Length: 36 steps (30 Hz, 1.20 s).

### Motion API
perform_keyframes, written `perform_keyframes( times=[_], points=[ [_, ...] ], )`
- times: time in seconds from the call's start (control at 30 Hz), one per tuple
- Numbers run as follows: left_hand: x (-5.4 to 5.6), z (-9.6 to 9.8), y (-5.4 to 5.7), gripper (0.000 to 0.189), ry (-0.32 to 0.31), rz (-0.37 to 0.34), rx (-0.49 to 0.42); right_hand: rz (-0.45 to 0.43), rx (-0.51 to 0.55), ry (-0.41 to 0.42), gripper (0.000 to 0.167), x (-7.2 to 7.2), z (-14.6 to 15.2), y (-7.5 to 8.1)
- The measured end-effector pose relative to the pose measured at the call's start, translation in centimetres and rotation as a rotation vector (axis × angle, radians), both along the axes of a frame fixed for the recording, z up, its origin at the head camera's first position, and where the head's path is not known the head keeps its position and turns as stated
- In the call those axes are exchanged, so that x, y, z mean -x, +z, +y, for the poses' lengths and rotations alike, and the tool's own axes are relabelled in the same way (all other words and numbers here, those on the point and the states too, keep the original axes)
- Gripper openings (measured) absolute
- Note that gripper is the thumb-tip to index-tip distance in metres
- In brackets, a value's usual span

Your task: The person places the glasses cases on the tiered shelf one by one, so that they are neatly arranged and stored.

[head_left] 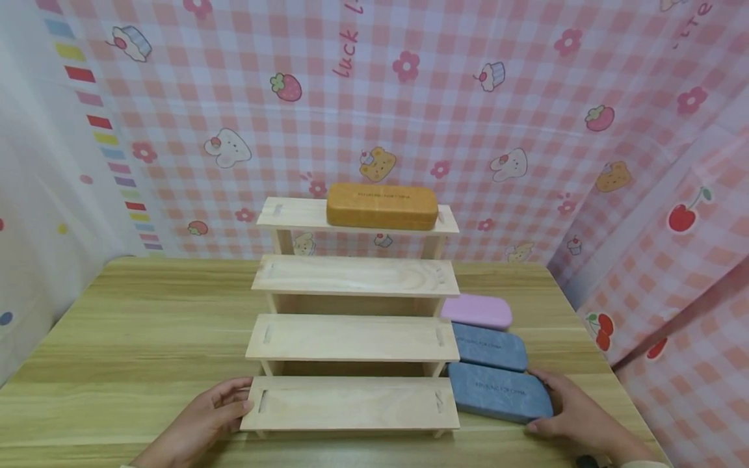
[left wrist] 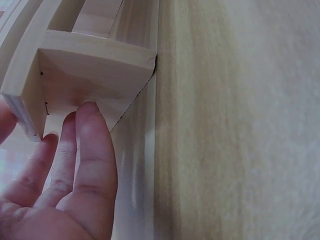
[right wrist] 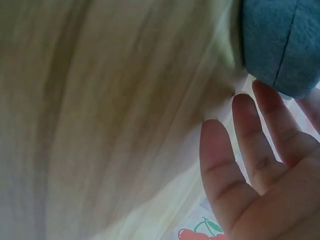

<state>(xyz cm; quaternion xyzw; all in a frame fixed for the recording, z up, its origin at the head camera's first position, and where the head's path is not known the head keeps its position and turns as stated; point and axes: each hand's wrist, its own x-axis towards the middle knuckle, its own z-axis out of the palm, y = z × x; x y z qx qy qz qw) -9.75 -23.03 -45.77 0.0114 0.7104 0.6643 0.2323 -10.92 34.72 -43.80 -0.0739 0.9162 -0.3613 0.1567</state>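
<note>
A light wooden stepped rack point(head_left: 351, 404) with several shelves stands in the middle of the table. My left hand point(head_left: 205, 413) holds the left end of its lowest shelf; in the left wrist view the thumb lies at the board's edge and the fingers reach beneath. To the right, my right hand point(head_left: 570, 411) grips the outer end of the front blue glasses case point(head_left: 500, 393), thumb in front and index finger behind. Another blue glasses case point(head_left: 490, 348) lies just behind it, then a pink case point(head_left: 480, 311), partly hidden by the rack. An orange-yellow glasses case point(head_left: 380, 208) sits on the top shelf.
The wood-grain table point(head_left: 146, 338) extends to both sides of the rack. Behind it and at the right hangs a pink checked curtain point(head_left: 351, 130); a white curtain point(head_left: 41, 162) hangs at the left.
</note>
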Motion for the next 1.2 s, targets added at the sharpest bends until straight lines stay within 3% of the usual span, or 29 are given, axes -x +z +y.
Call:
perform_keyframes(
  times=[0.17,0.53,0.83,1.2],
  points=[
    [-0.1,0.0,0.0,0.066,0.003,0.002,-0.001,0.005,-0.024,-0.005,0.092,0.1,-0.3,0.0],
    [0.0,-0.1,0.1,0.066,0.009,-0.01,-0.001,-0.085,-0.021,-0.088,0.096,0.4,-0.3,0.4],
    [-0.1,-0.1,0.3,0.067,0.009,-0.015,-0.007,-0.094,0.042,-0.142,0.091,-0.3,0.1,1.1],
    [-0.1,-0.1,-0.4,0.069,-0.003,-0.035,-0.092,-0.063,0.095,-0.181,0.088,-1.6,1.0,1.7]
  ],
)
